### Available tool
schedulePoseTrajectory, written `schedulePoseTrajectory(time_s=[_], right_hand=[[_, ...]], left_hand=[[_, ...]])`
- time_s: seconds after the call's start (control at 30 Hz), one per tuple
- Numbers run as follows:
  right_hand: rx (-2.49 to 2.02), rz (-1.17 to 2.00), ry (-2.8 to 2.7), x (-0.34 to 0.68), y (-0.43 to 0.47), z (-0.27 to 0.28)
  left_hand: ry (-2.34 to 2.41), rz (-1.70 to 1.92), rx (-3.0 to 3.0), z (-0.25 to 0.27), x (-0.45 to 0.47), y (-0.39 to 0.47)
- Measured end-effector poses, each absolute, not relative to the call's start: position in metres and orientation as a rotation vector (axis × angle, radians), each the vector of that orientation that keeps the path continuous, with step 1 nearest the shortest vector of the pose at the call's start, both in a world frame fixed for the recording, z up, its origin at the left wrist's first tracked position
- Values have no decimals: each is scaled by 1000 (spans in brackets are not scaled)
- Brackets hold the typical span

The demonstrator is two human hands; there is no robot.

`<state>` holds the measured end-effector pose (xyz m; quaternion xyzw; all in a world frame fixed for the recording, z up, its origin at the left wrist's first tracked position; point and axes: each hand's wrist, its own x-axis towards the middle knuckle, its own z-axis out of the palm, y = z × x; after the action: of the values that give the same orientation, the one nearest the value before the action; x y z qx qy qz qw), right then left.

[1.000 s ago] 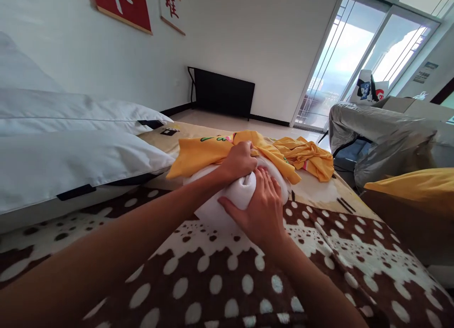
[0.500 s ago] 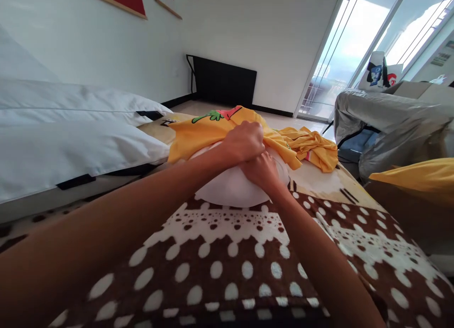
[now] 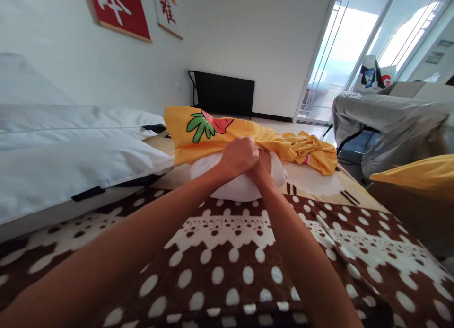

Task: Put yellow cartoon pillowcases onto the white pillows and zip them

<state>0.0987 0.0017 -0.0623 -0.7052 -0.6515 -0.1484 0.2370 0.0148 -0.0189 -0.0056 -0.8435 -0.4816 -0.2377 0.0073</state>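
A white pillow [image 3: 236, 188] lies in front of me on the bed, partly covered by a yellow pillowcase [image 3: 248, 129] with a red and green print. My left hand [image 3: 241, 154] is closed in a fist at the pillowcase's near edge, gripping the cloth above the white pillow. Right beside it, partly behind the left fist, my right hand [image 3: 263, 163] reaches in under that edge against the pillow. The cloth and the left hand hide its fingers.
The bed has a brown and white dotted blanket [image 3: 220, 252]. White pillows [image 3: 88, 162] lie on the left. A crumpled yellow cloth [image 3: 314, 150] lies beyond my right hand. At the right are another yellow cloth [image 3: 422, 176] and plastic-covered furniture [image 3: 383, 110]. A black panel [image 3: 225, 95] leans against the wall.
The left part of the yellow pillowcase has risen and spread out, showing more of its print. Both hands stay together at its edge, the left one slightly lower. My view has tilted up.
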Motion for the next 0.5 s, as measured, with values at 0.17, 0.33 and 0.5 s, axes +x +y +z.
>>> schedulePoseTrajectory(time_s=[0.17, 0.33, 0.5], right_hand=[[-1829, -410, -1683, 99, -17, -74], [-1476, -581, -1506, 94, -53, -106], [-1457, -727, -1434, 80, -88, -134]], left_hand=[[-1490, -1133, -2533, -28, 20, 2], [-1456, -1265, -2536, -40, 20, 2], [-1405, -1306, -2465, -45, 16, -3]])
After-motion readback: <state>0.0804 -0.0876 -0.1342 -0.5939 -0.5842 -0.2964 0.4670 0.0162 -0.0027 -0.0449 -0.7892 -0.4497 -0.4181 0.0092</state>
